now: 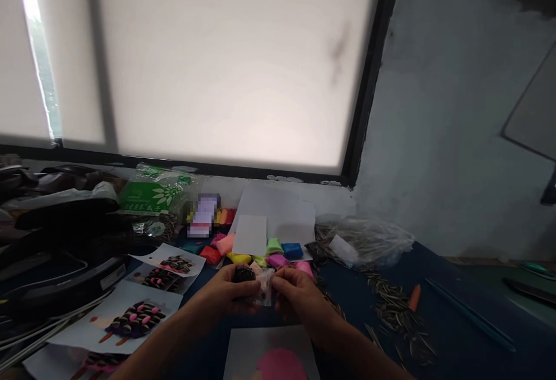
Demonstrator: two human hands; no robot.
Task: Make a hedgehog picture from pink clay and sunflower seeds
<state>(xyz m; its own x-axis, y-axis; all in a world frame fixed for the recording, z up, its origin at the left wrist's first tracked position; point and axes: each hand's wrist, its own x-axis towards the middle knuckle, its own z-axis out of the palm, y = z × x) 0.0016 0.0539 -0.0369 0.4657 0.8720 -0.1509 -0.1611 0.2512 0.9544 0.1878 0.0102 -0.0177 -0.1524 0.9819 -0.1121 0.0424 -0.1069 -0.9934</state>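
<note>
My left hand [228, 290] is closed around a dark lump [244, 274] that looks like black modelling clay, with a small clear plastic bag [264, 288] beside it. Thumb and fingers of my right hand [299, 293] pinch the other side of that bag. Both hands are above the table, close together. Just below them lies a white sheet [243, 348] bearing a flat pink shape [282, 365], cut off by the bottom of the view. Colourful clay packets, among them a blue one [292, 251] and a red one [211, 255], lie right behind my hands.
Sheets with seed-and-clay pictures [136, 319] overlap at the left. Loose striped sunflower seeds [402, 316], an orange stick-like piece [414, 298] and a bluish tool [471, 315] lie right. Behind are a seed-filled plastic bag [369, 241], white boards [278, 209], a phone [203, 216] and a green bag [154, 192].
</note>
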